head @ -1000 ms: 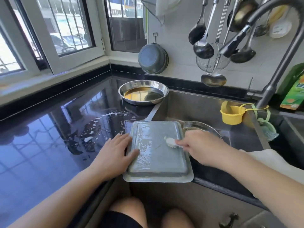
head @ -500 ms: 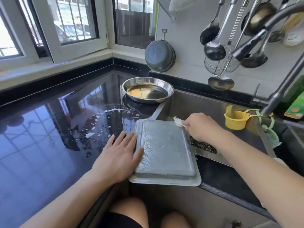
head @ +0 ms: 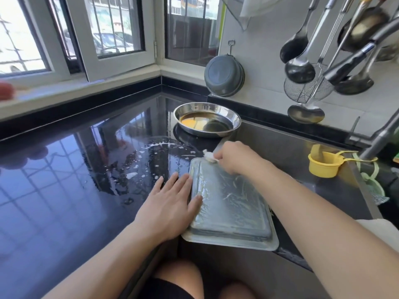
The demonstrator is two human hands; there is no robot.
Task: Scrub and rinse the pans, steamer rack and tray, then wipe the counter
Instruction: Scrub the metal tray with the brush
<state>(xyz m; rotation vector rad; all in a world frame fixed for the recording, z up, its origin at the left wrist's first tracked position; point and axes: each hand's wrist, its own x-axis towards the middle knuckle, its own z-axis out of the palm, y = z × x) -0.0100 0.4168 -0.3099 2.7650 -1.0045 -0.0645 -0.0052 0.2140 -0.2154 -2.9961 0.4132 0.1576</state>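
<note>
Glossy black stone forms the surface (head: 64, 186), wet and flecked with white suds just beyond the left hand's fingertips, and it mirrors the barred windows. Nearest the person, the left hand (head: 166, 208) lies flat with straight, spread fingers, palm on the surface and thumb resting against the left edge of the tray (head: 233, 214), gripping nothing. That tray is a rectangular metal one turned upside down, its soapy, streaked bottom facing up; it sits just to the right of the left hand, bridging the front corner of the sink (head: 291, 152) and its rim overhanging the front edge. The right forearm crosses over the tray's right side. Farther along it, the right hand (head: 235, 157) is curled around a small white scrubber (head: 209, 157), pressing it at the tray's far left corner. Beyond the right hand stands a round steel pan (head: 207, 120) on the surface, holding brownish liquid and a yellow patch. To the right of that hand, a yellow cup (head: 322, 164) hangs at the sink's edge near the faucet (head: 375, 139). On the wall behind, a grey basin (head: 223, 75) hangs from a hook, and ladles (head: 300, 67) and a wire skimmer (head: 306, 89) hang farther right.
</note>
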